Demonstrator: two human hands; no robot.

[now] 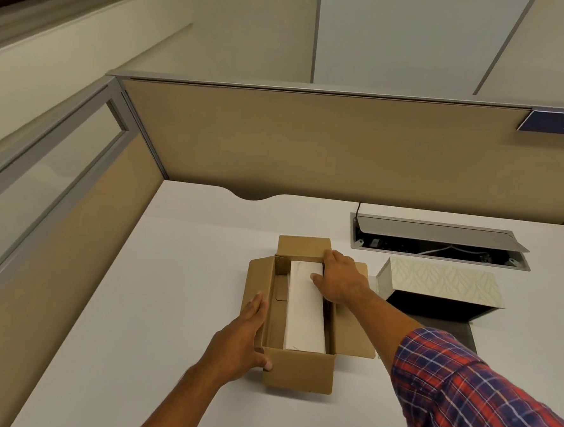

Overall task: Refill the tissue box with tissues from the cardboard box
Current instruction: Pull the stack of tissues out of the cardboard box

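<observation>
An open brown cardboard box (299,371) sits mid-desk with its flaps spread out. Inside lies a white stack of tissues (304,317), pushed toward the right wall. My left hand (243,339) grips the box's near-left corner, thumb on the front wall. My right hand (341,278) reaches into the far end of the box, with its fingers curled around the far right edge of the tissue stack. To the right lies the tissue box (441,284), cream with a leaf pattern, tipped on its side so its dark open underside faces me.
The white desk (178,273) is enclosed by tan cubicle partitions (311,142) at the back and left. An open cable hatch (437,239) with a raised grey lid sits in the desk behind the tissue box. A blue "137" sign (560,123) hangs top right.
</observation>
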